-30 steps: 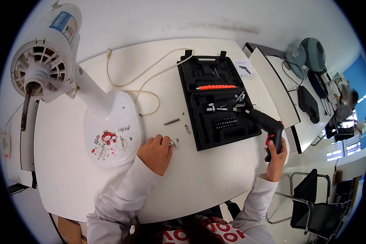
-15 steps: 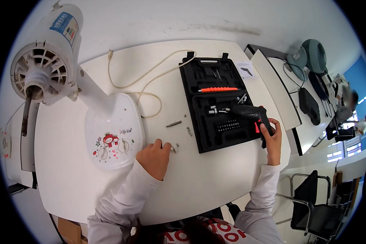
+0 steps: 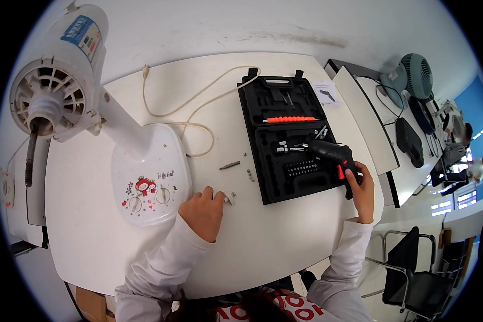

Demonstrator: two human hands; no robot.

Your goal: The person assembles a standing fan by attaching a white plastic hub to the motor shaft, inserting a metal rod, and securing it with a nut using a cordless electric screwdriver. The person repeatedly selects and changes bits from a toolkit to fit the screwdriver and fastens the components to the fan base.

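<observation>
My right hand point(image 3: 363, 193) is wrapped round the handle of a black cordless screwdriver point(image 3: 334, 154) with red parts, held over the right side of an open black tool case point(image 3: 271, 185). On the table, my left hand point(image 3: 203, 214) rests with its fingers curled down. By its fingertips is a small whitish piece point(image 3: 229, 200); whether they grip it is hidden. A dark screwdriver bit point(image 3: 230, 165) and several small screws point(image 3: 250, 175) lie between that hand and the case. Inside the case are an orange flexible shaft point(image 3: 291, 119), rows of bits point(image 3: 302, 168) and silver sockets point(image 3: 283, 146).
At the left stands a white electric fan's base point(image 3: 124, 185), its motor head point(image 3: 56, 99) raised high with a bare shaft. A pale power cord point(image 3: 198, 154) loops behind. A leaflet point(image 3: 326, 94) lies beside the case. Rightward are another table with a grey-green fan point(image 3: 415, 76) and a black chair point(image 3: 405, 263).
My right hand and the cordless screwdriver have shifted slightly right and toward me. The left hand has stayed nearly still, its fingers slightly changed.
</observation>
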